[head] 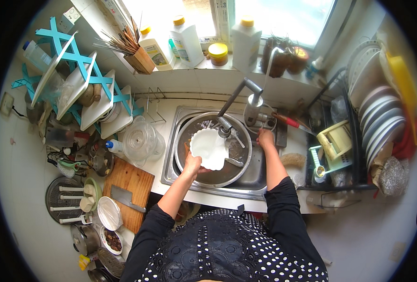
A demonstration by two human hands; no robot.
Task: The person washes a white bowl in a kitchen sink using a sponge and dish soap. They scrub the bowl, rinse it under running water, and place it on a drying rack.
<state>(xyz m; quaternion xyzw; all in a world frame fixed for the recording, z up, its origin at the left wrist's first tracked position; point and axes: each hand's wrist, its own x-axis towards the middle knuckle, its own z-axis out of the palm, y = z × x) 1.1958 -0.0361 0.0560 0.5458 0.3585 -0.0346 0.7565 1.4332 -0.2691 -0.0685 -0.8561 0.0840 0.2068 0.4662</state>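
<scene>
My left hand grips the near left rim of a white dish with a scalloped edge. The dish is held over a round metal basin, beneath the spout of a grey faucet. At the faucet's base, my right hand has its fingers closed around the thin lever. Inside the basin are a white-handled utensil and a metal utensil, both partly hidden. The basin stands in a stainless steel sink.
A red-handled knife lies right of the faucet, beside a black dish rack with plates. At left are a clear plastic container and a cleaver on a wooden cutting board. Bottles line the windowsill.
</scene>
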